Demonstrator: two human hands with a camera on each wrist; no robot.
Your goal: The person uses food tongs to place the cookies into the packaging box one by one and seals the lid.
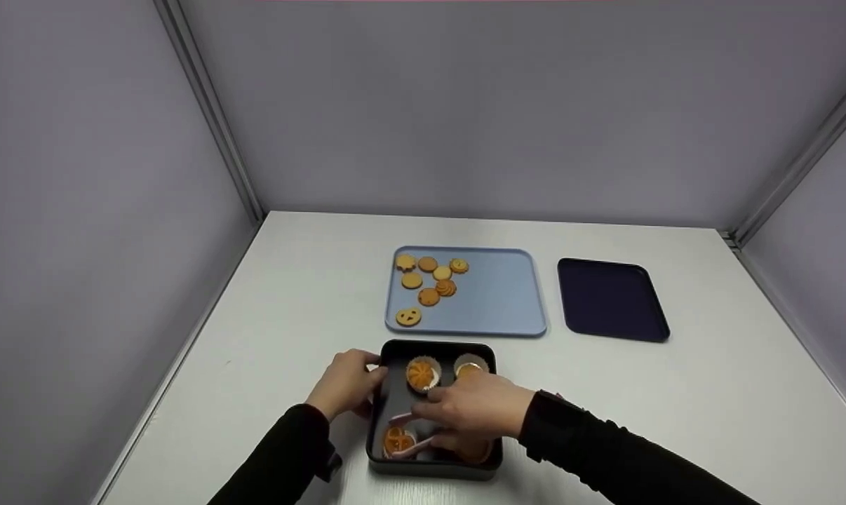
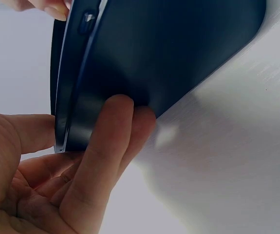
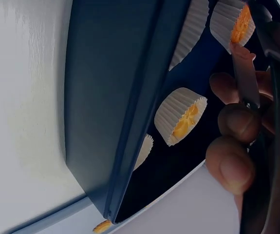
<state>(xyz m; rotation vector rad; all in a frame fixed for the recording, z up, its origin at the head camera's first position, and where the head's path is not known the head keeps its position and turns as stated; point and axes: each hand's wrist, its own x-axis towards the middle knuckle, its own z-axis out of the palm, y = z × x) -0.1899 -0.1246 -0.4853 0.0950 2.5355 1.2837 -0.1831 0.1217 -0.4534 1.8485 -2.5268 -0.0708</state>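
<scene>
A deep black baking pan (image 1: 433,471) stands at the front of the table. My left hand (image 1: 346,384) grips its left wall, thumb at the rim and fingers (image 2: 111,131) against the outside. My right hand (image 1: 479,407) reaches over the pan and holds tongs (image 3: 246,78) with pinkish tips. The tips lie on either side of an orange-brown cookie (image 1: 398,440) in a white paper cup at the near left corner. One cupped cookie (image 1: 421,374) sits at the far left, another (image 1: 469,366) at the far right. A cookie (image 1: 475,452) at the near right is partly hidden under my right hand.
Behind the pan lies a light blue tray (image 1: 500,294) with several cookies (image 1: 428,297) on its left half. To its right is a dark purple tray (image 1: 612,298). Grey panels (image 1: 465,105) wall in the white table (image 1: 311,280) at the back and sides.
</scene>
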